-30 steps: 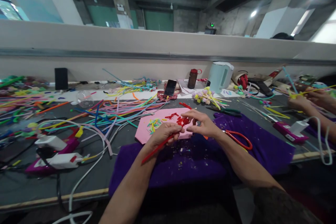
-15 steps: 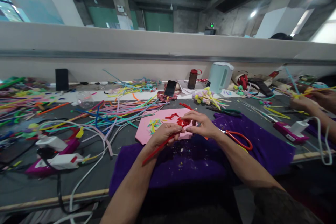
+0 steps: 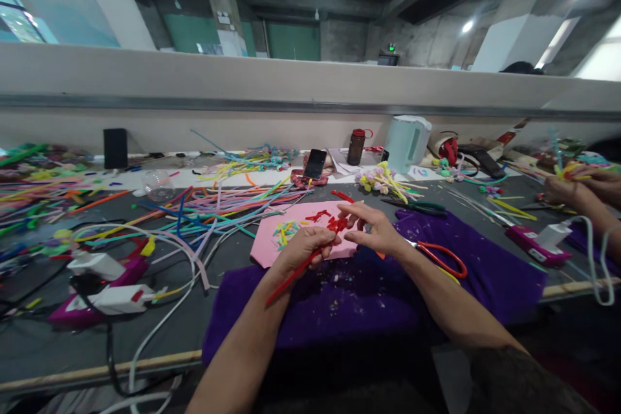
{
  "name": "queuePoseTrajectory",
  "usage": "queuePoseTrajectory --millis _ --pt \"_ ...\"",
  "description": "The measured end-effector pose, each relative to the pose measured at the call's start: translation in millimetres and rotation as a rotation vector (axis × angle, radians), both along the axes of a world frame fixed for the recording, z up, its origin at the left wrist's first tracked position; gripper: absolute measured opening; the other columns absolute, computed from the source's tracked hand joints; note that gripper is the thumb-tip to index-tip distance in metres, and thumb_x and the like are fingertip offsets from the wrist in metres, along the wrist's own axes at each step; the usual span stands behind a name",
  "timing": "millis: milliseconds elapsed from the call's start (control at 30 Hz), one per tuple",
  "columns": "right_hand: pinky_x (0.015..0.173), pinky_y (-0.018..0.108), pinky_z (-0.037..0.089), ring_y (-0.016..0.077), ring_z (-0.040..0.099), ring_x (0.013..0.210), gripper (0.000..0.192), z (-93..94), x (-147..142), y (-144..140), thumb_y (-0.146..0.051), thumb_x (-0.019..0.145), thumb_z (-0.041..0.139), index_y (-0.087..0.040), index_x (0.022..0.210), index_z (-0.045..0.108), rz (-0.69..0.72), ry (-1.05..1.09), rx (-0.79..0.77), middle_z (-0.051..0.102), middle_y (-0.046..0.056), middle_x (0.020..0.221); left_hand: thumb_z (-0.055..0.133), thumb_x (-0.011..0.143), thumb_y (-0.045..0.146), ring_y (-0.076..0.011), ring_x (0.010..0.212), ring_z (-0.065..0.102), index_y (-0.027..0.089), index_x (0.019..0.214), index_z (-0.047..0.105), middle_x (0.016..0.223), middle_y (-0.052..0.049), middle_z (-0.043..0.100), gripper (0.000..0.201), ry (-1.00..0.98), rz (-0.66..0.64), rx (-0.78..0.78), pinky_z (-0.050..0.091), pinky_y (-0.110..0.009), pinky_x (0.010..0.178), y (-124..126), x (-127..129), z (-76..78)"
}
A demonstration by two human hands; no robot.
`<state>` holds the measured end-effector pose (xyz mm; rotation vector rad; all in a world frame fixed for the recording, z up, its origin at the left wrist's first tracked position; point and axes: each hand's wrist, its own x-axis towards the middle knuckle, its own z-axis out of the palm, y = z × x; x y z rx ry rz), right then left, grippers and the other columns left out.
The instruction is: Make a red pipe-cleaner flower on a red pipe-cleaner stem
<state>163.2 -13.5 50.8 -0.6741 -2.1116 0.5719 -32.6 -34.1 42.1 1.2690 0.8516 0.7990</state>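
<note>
My left hand point(image 3: 301, 250) grips a red pipe cleaner point(image 3: 291, 276) whose stem slants down toward my forearm. Its curled red top point(image 3: 337, 224) sits between both hands. My right hand point(image 3: 376, 230) pinches that curled top with its fingertips, the other fingers spread. Both hands hover over a pink foam sheet point(image 3: 272, 246) carrying small coloured offcuts point(image 3: 285, 230) and red scraps point(image 3: 317, 215). A purple cloth point(image 3: 339, 304) lies under my wrists. Red-handled scissors point(image 3: 439, 255) rest on the cloth just behind my right wrist.
A tangle of coloured pipe cleaners point(image 3: 213, 204) spreads left. Glue guns point(image 3: 104, 297) with white cables lie at the left front; another point(image 3: 531, 239) sits right. A phone point(image 3: 315, 163), a bottle point(image 3: 356, 145) and a pale kettle point(image 3: 406, 141) stand behind. Another person's hands point(image 3: 575, 191) work at far right.
My hands have stayed in place; my right fingers have shifted slightly on the curled red top. The other person's hands at the right moved a little farther right.
</note>
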Motion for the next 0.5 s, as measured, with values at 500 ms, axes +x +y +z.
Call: queuePoseTrajectory --millis 500 --pt "0.061 0.024 0.048 0.0111 0.057 0.07 0.043 -8.3 -17 -4 -0.027 0.074 0.061 -0.02 0.115 0.051 0.075 0.223 -0.305 0.059 0.003 0.09 0.06 0.068 0.044 -0.0023 0.031 0.034 0.012 0.069 0.059 0.048 0.003 0.052 0.031 0.086 0.145 0.085 0.02 -0.017 0.033 -7 9 1.1"
